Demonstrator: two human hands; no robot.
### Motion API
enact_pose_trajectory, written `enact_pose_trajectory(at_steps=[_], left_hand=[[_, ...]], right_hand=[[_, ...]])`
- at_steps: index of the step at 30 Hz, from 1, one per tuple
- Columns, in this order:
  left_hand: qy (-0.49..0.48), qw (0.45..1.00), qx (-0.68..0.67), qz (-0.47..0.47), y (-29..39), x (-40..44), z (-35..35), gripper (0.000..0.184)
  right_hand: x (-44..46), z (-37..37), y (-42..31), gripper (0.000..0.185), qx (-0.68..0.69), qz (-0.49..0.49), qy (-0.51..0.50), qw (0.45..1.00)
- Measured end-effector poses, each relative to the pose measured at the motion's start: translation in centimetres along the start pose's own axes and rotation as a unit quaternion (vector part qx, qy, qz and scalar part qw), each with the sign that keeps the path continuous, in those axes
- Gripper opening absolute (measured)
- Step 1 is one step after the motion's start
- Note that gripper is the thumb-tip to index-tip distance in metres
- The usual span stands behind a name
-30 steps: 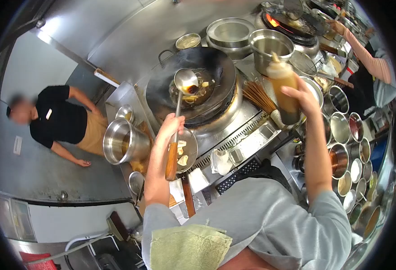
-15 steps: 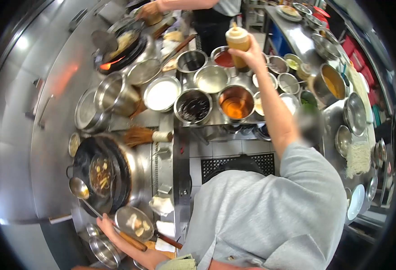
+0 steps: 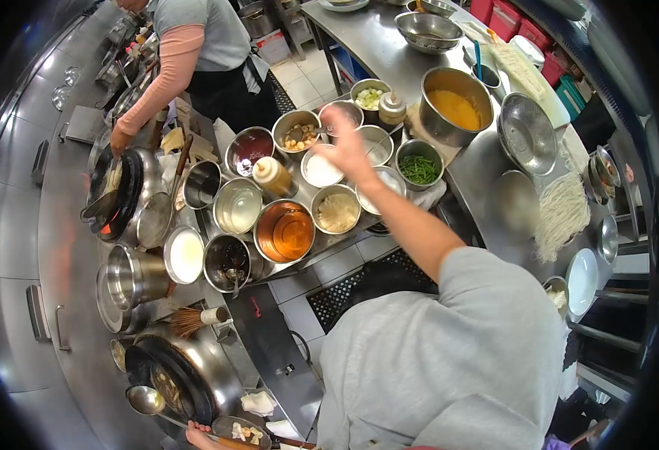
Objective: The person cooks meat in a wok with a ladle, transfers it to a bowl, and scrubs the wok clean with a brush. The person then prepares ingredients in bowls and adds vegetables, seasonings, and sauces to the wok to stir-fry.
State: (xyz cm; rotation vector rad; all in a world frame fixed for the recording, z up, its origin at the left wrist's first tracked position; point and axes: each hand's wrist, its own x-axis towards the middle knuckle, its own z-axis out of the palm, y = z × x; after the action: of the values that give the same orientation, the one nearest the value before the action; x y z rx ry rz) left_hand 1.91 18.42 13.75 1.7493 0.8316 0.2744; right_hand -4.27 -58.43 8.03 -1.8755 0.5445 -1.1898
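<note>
At the bottom edge, my left hand [image 3: 197,433] is closed round the handle of a ladle [image 3: 146,400], whose bowl hangs at the near rim of a dark wok [image 3: 140,367] with food in it. My right hand [image 3: 344,148] is blurred by motion but holds nothing, its fingers apart above metal bowls of white powder and other ingredients. To its left, a squeeze bottle [image 3: 273,176] of brownish sauce stands tilted among the bowls, near a bowl of orange liquid [image 3: 284,231]. A strainer [image 3: 241,433] with pale pieces lies beside my left hand.
A co-worker [image 3: 202,52] stands at another wok with flame under it at the upper left. A bamboo brush [image 3: 198,319] and a steel pot [image 3: 134,277] lie between the woks. On the right counter are a pot of yellow liquid [image 3: 455,109], colanders and noodles [image 3: 562,217].
The view has turned right, towards the bowls. My right hand has let go of the squeeze bottle, which now stands among them. My left hand still holds the ladle by the wok.
</note>
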Motion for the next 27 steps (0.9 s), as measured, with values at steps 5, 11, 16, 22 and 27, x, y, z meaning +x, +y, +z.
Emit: enact_pose_trajectory(at_steps=[5,11,16,22,27], left_hand=[[-0.022,0.999,-0.018,-0.015,0.0,-1.1,1.1,0.020],[-0.059,0.997,-0.037,-0.023,0.3,-1.8,1.5,0.014],[-0.098,0.992,-0.071,-0.040,-0.2,-1.3,0.6,0.012],[-0.160,0.977,-0.134,-0.052,0.8,0.0,-2.3,0.013],[-0.290,0.930,-0.214,-0.071,-0.8,2.2,-8.1,0.017]], right_hand=[[2.1,-11.5,8.3,0.074,-0.350,0.023,0.147,0.925],[3.1,-11.6,13.3,0.091,-0.245,0.096,0.046,0.964],[3.9,-11.6,10.7,0.087,-0.267,0.014,0.022,0.963],[11.2,-12.2,-12.6,0.083,-0.226,-0.176,-0.032,0.958],[10.9,-3.9,-28.4,0.100,-0.089,-0.219,-0.124,0.964]])
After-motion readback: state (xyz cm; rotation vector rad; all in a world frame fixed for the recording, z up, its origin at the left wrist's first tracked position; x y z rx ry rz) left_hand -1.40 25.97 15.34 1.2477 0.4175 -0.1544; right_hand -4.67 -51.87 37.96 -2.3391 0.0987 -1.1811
